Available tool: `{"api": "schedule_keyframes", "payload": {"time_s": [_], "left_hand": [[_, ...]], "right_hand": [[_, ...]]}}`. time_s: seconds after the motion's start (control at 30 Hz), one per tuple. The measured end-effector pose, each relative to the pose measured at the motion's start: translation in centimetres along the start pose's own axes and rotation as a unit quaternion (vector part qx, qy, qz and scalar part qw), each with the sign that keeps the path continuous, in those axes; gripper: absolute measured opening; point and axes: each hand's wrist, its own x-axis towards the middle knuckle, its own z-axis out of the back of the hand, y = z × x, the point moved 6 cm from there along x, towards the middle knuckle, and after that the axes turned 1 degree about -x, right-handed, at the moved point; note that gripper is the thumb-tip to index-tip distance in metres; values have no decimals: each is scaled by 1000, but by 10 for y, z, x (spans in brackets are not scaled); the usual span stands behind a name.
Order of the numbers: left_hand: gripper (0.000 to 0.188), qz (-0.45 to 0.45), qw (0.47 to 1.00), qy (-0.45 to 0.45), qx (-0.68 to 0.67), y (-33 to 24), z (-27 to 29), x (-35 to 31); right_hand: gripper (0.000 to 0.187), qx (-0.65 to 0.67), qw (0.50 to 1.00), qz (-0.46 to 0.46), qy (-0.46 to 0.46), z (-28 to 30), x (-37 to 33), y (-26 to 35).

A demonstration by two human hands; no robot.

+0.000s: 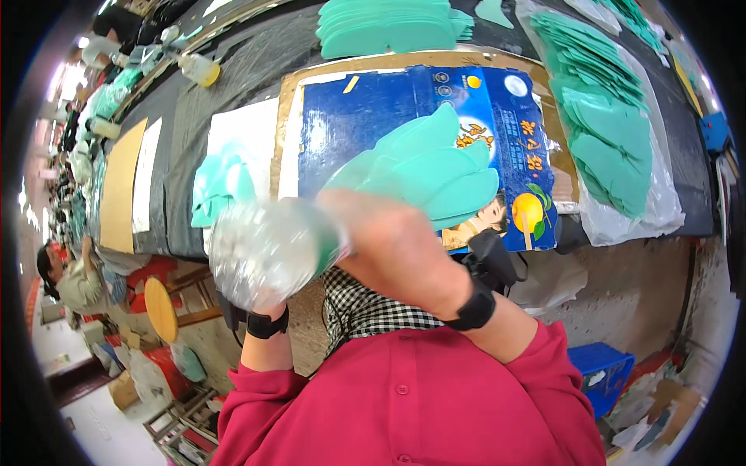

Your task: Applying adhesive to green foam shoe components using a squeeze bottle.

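Observation:
A clear plastic bottle (260, 252), smeared by motion, is held sideways in front of me over the table's near edge. My right hand (396, 245), also blurred, closes round its right end, where some green shows. Behind the bottle my left hand (268, 304) is almost wholly hidden; only a bit near the wrist shows, so its fingers cannot be made out. Green leaf-shaped sheet pieces (427, 167) lie fanned out on a blue printed cardboard sheet (357, 109) just beyond my hands. More green pieces (221, 186) rest on white paper to the left.
Stacked green pieces (385, 27) stand at the far side. Another long pile (602, 116) lies on plastic film at the right. A bottle with yellow liquid (200, 70) stands far left. Below the table are a wooden stool (161, 309) and a blue crate (602, 377). A person (74, 279) sits further left.

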Motion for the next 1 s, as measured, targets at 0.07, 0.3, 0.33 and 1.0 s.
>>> {"api": "schedule_keyframes", "payload": {"time_s": [0.07, 0.3, 0.33, 1.0], "left_hand": [[48, -77, 972, 24, 219, -20, -32, 6], [22, -33, 806, -29, 590, -10, -133, 29], [22, -34, 806, -30, 590, -7, -133, 29], [17, -41, 749, -74, 657, -7, -150, 39]], "right_hand": [[35, -1, 1000, -18, -1, 5, -4, -9], [47, 41, 963, -209, -164, 131, -28, -105], [47, 42, 963, -208, -164, 139, -29, -103], [45, -33, 947, -222, -231, 164, -35, -124]]}}
